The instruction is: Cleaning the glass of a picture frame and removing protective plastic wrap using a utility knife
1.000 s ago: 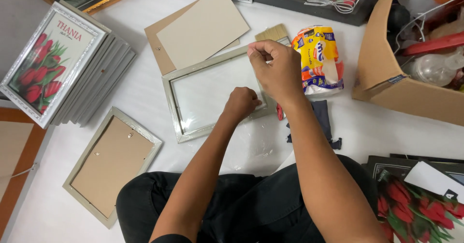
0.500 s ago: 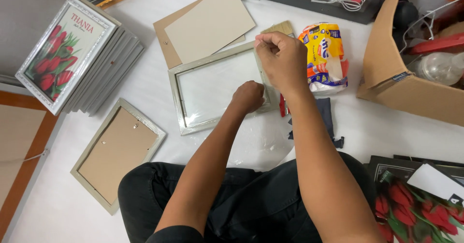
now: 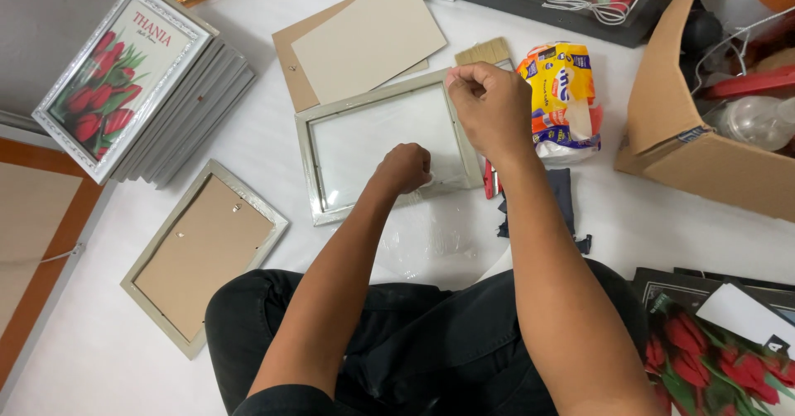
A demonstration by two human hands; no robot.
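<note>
A silver picture frame point(image 3: 310, 163) with a glass pane lies flat on the white floor in front of my crossed legs. My left hand point(image 3: 404, 168) is a fist pressed on the lower part of the glass, with a bit of white tissue point(image 3: 428, 179) showing under the fingers. My right hand point(image 3: 490, 108) is closed at the frame's upper right corner, fingers pinched on the rim there. What the pinched fingertips hold beyond the rim is hidden.
A stack of frames with a tulip print point(image 3: 124, 76) lies at the left, a face-down frame point(image 3: 203, 250) below it. Backing boards point(image 3: 364, 39), a brush point(image 3: 484, 52), a yellow packet point(image 3: 559, 93) and a cardboard box point(image 3: 704, 134) ring the frame. Tulip prints point(image 3: 712, 358) lie lower right.
The head view shifted a little. Both hands stay on the frame, the left fist sliding slightly across the glass and the right holding at the corner.
</note>
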